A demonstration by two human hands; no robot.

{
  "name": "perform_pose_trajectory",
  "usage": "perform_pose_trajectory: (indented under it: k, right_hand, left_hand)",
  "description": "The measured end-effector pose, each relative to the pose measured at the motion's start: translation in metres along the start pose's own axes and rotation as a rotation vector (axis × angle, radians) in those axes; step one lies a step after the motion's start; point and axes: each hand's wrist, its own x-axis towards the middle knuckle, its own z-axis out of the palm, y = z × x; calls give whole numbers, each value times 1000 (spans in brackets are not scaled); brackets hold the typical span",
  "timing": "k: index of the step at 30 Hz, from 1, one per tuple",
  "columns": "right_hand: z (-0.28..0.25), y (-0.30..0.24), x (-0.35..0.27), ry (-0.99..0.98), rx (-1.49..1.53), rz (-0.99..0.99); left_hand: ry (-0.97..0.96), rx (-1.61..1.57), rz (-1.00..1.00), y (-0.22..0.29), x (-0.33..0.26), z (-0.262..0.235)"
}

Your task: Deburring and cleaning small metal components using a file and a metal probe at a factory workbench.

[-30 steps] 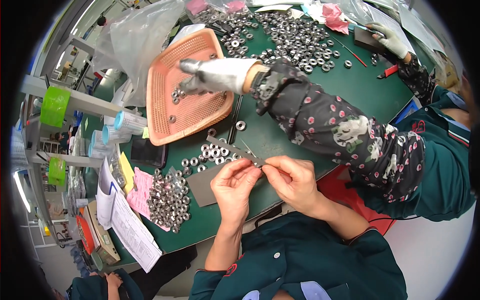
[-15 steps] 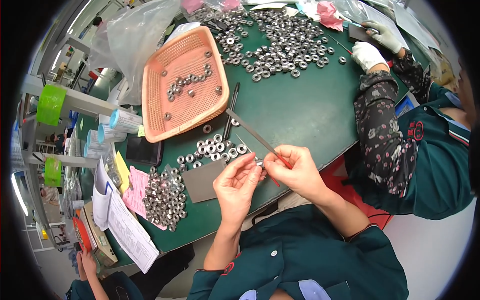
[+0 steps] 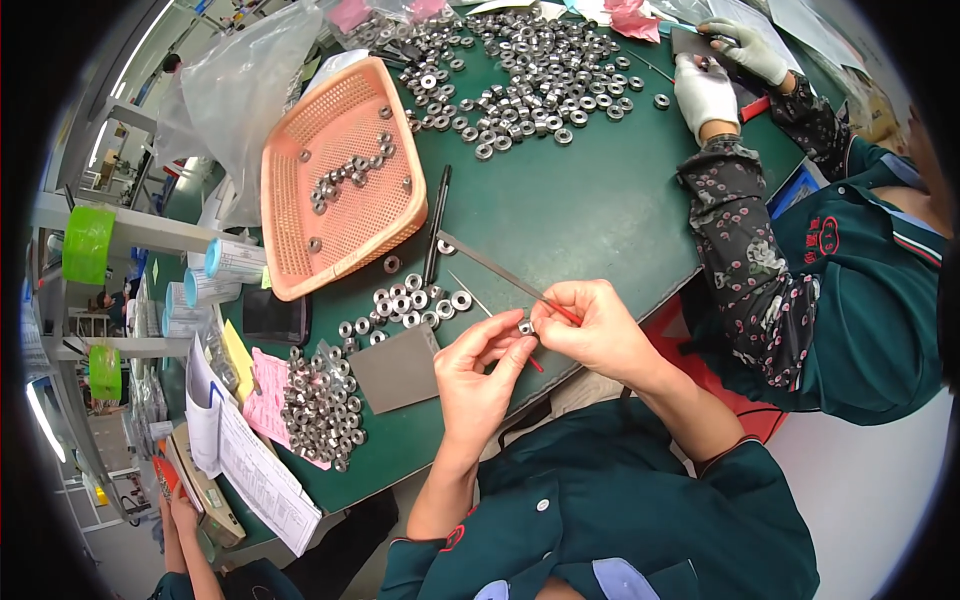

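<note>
Our left hand [image 3: 478,375] pinches a half-hidden steel nut [image 3: 526,327]; our right hand [image 3: 597,330] grips a thin red-handled file [image 3: 500,271]

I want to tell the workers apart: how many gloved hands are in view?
2. Both belong to the co-worker at the upper right: one white-gloved hand rests on the green table, the other gloved hand just beyond it. The left hand and right hand are bare.

A small silver nut [image 3: 525,327] sits pinched between fingertips just above the near edge of the green table. A thin red-tipped rod [image 3: 500,279] slants from the nut toward the far left, tilted low.
</note>
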Motion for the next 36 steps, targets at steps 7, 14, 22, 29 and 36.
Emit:
perform_pose_trajectory:
  k: [7, 14, 22, 29, 36]
  right_hand:
    - [-1, -6, -29, 313, -637, -354]
    - [-2, 7, -60, 360, -899, -547]
    - [1, 21, -66, 329, -957, -576]
    - [5, 17, -58, 326, -1028, -579]
    - [7, 16, -58, 290, -1118, -572]
  left_hand:
    - [53, 7, 40, -1, 11, 13]
    - [66, 21, 48, -6, 14, 17]
    - [92, -29, 35, -9, 13, 15]
    - [77, 72, 151, -11, 10, 18]
    - [116, 25, 133, -15, 11, 13]
